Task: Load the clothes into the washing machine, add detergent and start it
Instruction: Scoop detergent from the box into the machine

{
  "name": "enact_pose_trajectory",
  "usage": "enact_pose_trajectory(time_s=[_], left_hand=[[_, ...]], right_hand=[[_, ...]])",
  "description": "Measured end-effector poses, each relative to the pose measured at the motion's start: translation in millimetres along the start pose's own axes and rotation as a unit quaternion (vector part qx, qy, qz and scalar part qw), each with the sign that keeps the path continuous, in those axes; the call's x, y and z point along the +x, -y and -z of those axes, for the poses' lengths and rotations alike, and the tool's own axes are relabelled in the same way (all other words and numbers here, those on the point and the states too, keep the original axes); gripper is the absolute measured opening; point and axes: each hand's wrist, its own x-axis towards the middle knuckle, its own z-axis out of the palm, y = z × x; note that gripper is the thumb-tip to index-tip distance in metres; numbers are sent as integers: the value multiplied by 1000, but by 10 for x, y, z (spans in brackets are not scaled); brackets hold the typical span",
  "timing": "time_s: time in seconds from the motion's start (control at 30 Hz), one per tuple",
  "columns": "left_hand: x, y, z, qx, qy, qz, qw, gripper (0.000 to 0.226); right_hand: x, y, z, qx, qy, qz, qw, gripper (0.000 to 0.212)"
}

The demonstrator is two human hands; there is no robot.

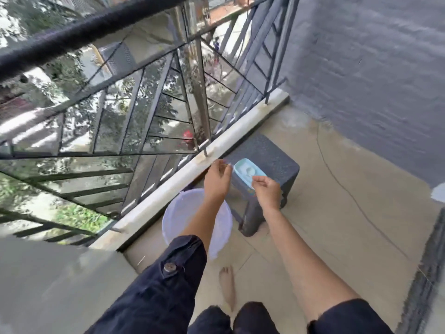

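Detergent powder (pixel 248 168), white, lies in a light blue rectangular plastic tub (pixel 238 170) on the far grey plastic stool (pixel 277 160); my right hand (pixel 267 190) pinches its near rim; whether my left hand (pixel 216 178) holds anything, I cannot tell.

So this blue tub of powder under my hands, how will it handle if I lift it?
The blue tub looks like thin plastic, so probably light and slightly flexible. It stands open with white powder inside, so tilting it would likely spill some. Its smooth rim may be slippery.
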Motion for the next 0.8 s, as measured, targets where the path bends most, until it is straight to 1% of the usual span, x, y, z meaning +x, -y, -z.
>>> enact_pose_trajectory(time_s=[0.1,0.23,0.3,0.4,0.53,0.63,0.73,0.8], left_hand=[[365,80,-227,29,14,3,999,29],[854,380,-581,121,13,-4,993,30],[1070,548,-769,147,14,-1,989,32],[1355,798,-1035,183,39,13,982,38],[1691,1089,-1342,202,67,25,977,50],[1866,1259,-1542,193,76,42,977,56],[1946,1402,-1675,190,104,57,975,61],[1989,1487,-1741,214,121,59,967,62]], right_hand=[[354,-110,-2,2,-8,-31,999,17],[826,-365,-83,-30,-9,-77,997,21],[1053,-500,-149,-29,-8,-89,996,23],[1343,-674,-243,-44,-4,-110,993,28],[1680,-963,-423,-81,-34,-140,986,41],[1856,-1138,-543,-85,-61,-185,977,54],[1970,-1281,-626,-86,-44,-202,975,63],[2040,-1343,-665,-89,-29,-204,974,64]])
